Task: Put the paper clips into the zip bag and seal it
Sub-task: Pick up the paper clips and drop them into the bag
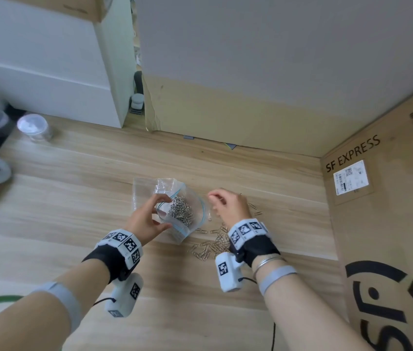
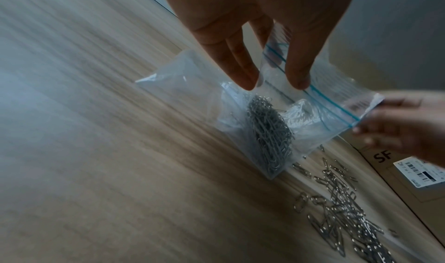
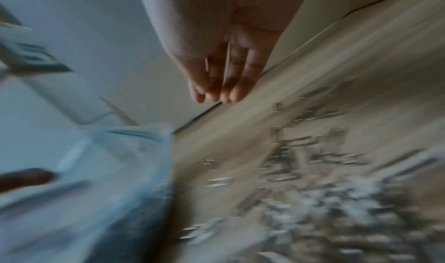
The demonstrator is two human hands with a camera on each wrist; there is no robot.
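- Two heaps of paper clips mark a half-done job: a dense wad already sits inside the zip bag (image 1: 175, 211), and a loose scatter (image 1: 213, 245) lies on the desk (image 1: 73, 198) just right of the bag, partly under the right wrist.
- Left hand (image 1: 147, 219): thumb and fingers are pinched on the bag's near lip by the blue zip line, holding the mouth up. In my judgement this grip should stay put and keep the mouth wide and tilted toward the loose pile, so each drop lands deep and not on the zip track.
- The bag rests on the desk with its weight in the wad of clips; lifting the lip too high would likely tip it and spill them back out.
- Right hand (image 1: 225, 206): it hangs just beside the bag's far edge with fingers loosely curled. Whether it carries any clips I cannot tell, since the fingertips are turned away in the head view.
- Best next, I think, is small pinches from the near pile rather than one big scoop.
- Hard to read: the right-wrist view is smeared with blur — clips (image 3: 325, 200) are only pale streaks there, and the bag (image 3: 108, 162) a bluish haze.
- Whether a second clear bag lies under the first is unclear.
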